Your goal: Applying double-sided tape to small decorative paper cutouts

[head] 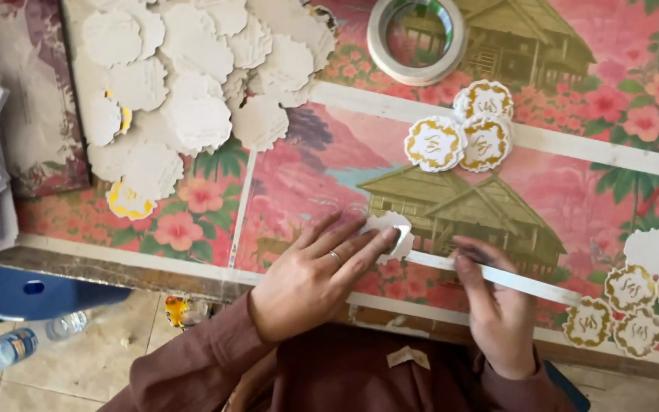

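Note:
My left hand (318, 275) lies flat on the table with its fingers pressing down a white scalloped paper disc (392, 227). My right hand (493, 305) rests beside it, its fingertips near a white strip printed on the tablecloth (512, 281); what it pinches, if anything, is hidden. Three scalloped discs with gold patterns (461, 133) lie further back. Several more gold discs (634, 305) sit at the right edge.
A big heap of white scalloped discs (192, 84) lies face down at the back left. A roll of tape (417, 38) sits at the back. The flowered tablecloth (299, 183) covers the table. A plastic bottle (17, 345) lies on the floor.

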